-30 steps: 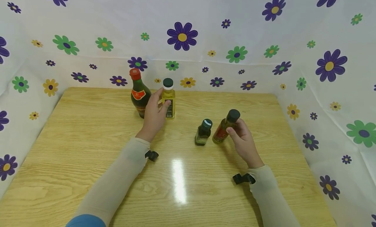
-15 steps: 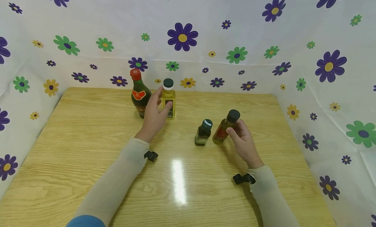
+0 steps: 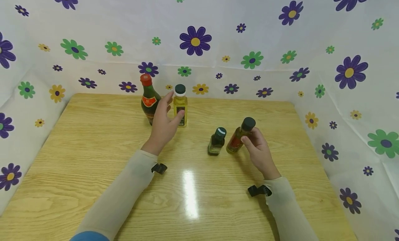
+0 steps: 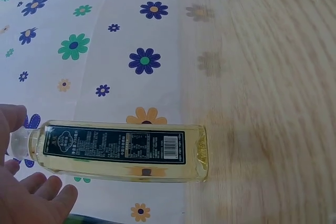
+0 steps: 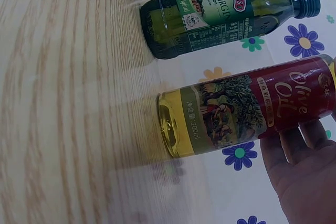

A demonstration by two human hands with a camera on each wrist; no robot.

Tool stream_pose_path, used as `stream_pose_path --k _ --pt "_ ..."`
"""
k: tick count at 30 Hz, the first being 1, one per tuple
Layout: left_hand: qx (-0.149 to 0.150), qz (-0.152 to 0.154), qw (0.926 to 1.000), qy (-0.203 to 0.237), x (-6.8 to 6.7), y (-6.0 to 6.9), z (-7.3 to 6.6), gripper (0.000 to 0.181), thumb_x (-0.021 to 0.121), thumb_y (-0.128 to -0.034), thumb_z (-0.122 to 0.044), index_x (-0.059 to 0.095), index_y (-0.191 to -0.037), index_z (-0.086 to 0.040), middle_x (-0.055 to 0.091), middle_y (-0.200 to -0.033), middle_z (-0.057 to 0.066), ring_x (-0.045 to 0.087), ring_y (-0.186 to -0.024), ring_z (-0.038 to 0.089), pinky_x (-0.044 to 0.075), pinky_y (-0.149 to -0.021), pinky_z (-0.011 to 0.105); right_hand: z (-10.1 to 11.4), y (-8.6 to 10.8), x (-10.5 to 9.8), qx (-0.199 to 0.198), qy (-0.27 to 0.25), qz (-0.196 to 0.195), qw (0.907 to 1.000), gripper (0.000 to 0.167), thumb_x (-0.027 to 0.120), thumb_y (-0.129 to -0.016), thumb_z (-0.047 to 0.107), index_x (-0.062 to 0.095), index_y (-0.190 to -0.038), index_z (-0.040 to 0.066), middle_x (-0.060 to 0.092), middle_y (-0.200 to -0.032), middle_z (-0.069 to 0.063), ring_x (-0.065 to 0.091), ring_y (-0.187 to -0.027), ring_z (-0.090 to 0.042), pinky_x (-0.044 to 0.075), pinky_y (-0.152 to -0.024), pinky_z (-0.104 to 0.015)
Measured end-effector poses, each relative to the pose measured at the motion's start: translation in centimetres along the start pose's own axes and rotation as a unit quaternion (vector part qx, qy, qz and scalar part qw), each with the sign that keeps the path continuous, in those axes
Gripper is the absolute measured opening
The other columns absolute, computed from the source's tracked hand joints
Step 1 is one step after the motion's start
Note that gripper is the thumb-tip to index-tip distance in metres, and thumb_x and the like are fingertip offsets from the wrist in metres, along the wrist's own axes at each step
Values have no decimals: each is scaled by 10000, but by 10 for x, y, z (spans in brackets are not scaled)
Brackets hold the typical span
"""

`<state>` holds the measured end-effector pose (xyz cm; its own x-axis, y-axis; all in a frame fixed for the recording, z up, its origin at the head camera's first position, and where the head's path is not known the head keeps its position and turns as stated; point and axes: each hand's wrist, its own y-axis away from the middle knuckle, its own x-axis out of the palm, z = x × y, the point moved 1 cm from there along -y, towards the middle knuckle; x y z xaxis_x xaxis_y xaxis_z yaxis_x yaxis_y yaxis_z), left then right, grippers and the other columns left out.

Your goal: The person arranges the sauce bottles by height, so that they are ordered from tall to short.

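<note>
My left hand [image 3: 162, 125] is around the left side of a clear bottle of yellow oil [image 3: 180, 111], thumb and fingers spread apart. In the left wrist view the oil bottle [image 4: 115, 150] stands on the table, its neck between the loose fingers [image 4: 52, 195] and thumb. My right hand [image 3: 260, 151] holds a red-labelled olive oil bottle [image 3: 236, 140], thumb in front and fingers behind. In the right wrist view the olive oil bottle [image 5: 247, 106] has its base at the tabletop; fingers [image 5: 294, 148] wrap its upper part.
A small dark green olive oil bottle [image 3: 215, 143] stands just left of the red-labelled one. A tall green bottle with a red cap [image 3: 149, 99] stands behind my left hand. The wooden table [image 3: 93, 147] meets a flower-patterned cloth [image 3: 218, 43] behind and at both sides.
My left thumb and fingers have spread a little wider at the yellow oil bottle. The right hand keeps its grip in place. The head view has shifted slightly.
</note>
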<state>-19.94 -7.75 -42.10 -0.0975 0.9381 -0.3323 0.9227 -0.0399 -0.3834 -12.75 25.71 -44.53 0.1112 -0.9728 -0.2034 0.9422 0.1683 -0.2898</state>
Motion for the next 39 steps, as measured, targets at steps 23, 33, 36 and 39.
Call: stream_pose_path --k 23,33,36,39 --pt "627 1171 9911 32 4 38 -28 672 806 -926 -272 496 -1502 -119 552 -1453 40 523 -1338 227 444 -1128 462 -1 0 1 -44 159 -103 9998 326 501 -1070 1 477 -1390 -57 584 -1308 42 570 -1252 -102 459 -1050 -192" --pt "-99 2476 9679 418 33 46 -22 682 778 -944 -356 475 -1519 -148 529 -1496 -5 496 -1378 234 416 -1165 411 -2 0 -1 66 186 -42 9998 358 506 -1078 39 469 -1428 -29 570 -1371 26 554 -1300 -112 453 -1070 -201" --pt "-247 2592 9630 693 43 48 -17 639 771 -956 -316 485 -1507 -162 539 -1487 21 504 -1375 277 421 -1160 444 -1 0 -1 51 187 -15 9998 365 502 -1080 38 466 -1437 -24 565 -1375 28 552 -1301 -113 452 -1069 -199" --pt "-355 2723 9581 819 51 49 -13 619 759 -964 -317 492 -1503 -168 535 -1496 62 507 -1372 301 423 -1155 460 -1 0 -1 50 148 1 9999 378 505 -1079 35 459 -1450 -21 560 -1382 30 549 -1303 -115 455 -1067 -199"
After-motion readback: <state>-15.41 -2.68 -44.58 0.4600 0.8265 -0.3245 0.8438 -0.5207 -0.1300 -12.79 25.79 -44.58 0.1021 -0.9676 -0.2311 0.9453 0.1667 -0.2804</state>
